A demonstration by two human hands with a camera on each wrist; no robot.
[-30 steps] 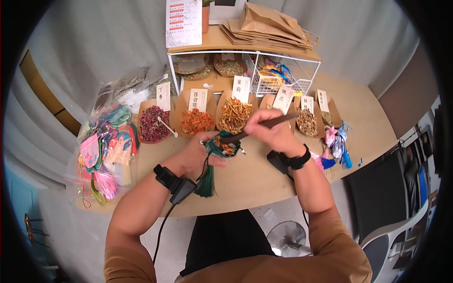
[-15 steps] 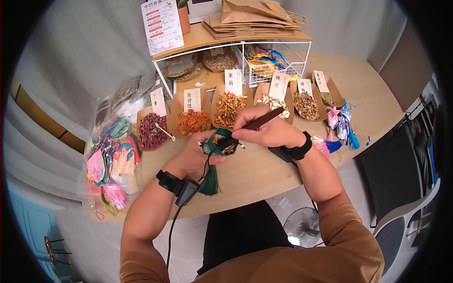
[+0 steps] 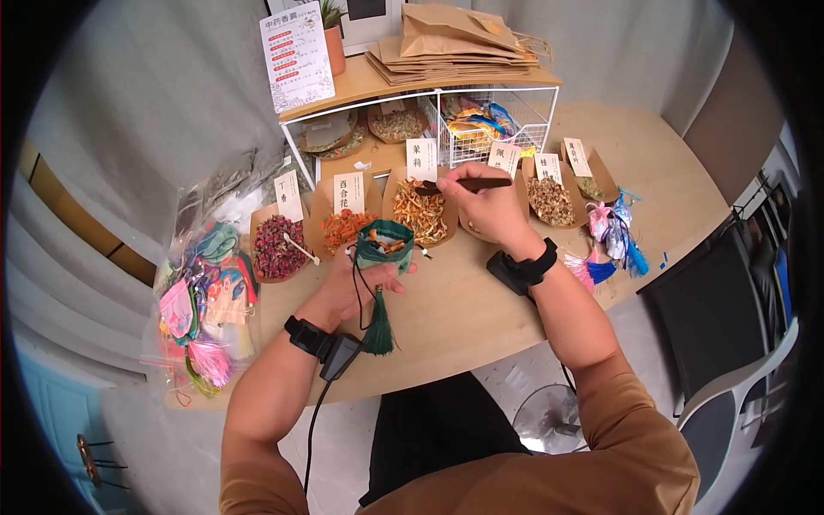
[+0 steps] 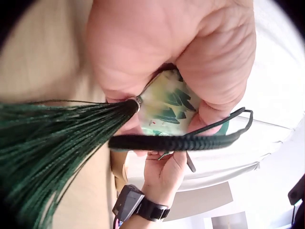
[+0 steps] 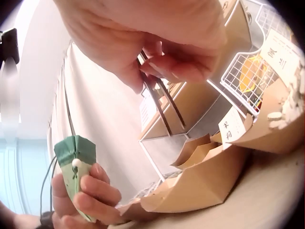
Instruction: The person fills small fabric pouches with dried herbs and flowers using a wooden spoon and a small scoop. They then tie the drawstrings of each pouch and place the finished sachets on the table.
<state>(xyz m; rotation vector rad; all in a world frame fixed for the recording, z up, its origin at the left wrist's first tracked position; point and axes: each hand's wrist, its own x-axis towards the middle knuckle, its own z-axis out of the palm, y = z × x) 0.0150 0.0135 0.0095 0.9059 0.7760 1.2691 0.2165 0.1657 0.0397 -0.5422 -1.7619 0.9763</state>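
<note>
My left hand grips a small green drawstring pouch, its mouth open upward over dried pieces. A dark green tassel and black cords hang from it. In the left wrist view, thumb and fingers wrap the patterned pouch. Dark brown tongs are pinched between the thumb and fingers of my right hand. Their tips overlap the far part of the orange-yellow dried flowers in the middle paper tray. In the right wrist view, two slim arms of the tongs stand apart.
Labelled paper trays of dried herbs line the table, including dark red buds and orange petals. A shelf carrying paper bags stands behind. Bagged pouches lie left, tasselled sachets right.
My right hand has lifted the tongs out of the pouch and carried them away to the middle tray's flowers. The pouch has tipped more upright and shifted slightly left in my left hand.
</note>
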